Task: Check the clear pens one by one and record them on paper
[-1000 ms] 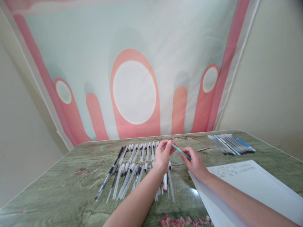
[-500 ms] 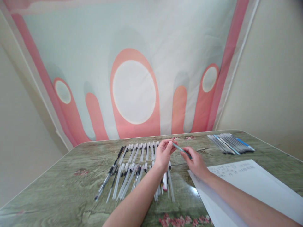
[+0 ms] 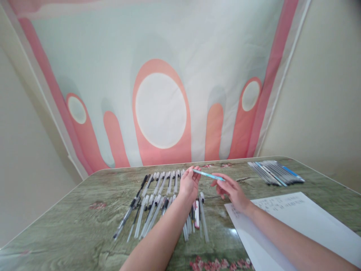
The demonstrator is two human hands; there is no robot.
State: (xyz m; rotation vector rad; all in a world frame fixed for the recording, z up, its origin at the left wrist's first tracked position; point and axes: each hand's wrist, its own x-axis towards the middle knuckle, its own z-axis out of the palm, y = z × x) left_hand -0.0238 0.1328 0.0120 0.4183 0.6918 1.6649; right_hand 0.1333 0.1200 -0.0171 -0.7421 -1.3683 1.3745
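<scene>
A slim light-blue pen (image 3: 208,174) is held above the table, slanting slightly down to the right. My left hand (image 3: 190,184) grips its left end between thumb and fingers. At the other end, my right hand (image 3: 231,191) has its fingers apart; the pen's tip overlaps the index finger, and I cannot tell if they touch. Beneath and left of my left hand lie two rows of clear-barrelled pens, one of them a pen with a black grip (image 3: 124,219). A white pen with pink ends (image 3: 197,214) lies beside my left forearm, which hides part of the lower row.
A sheet of white paper (image 3: 299,222) with handwriting lies under my right forearm. Farther back on the right is a batch of grey and blue pens (image 3: 275,174), laid side by side. A patterned cloth (image 3: 242,45) hangs behind the wood-patterned table (image 3: 70,222).
My right hand has loosened from the pen, its fingers spreading. The pen now lies flatter, with a light-blue right end showing. My left hand has shifted slightly left.
</scene>
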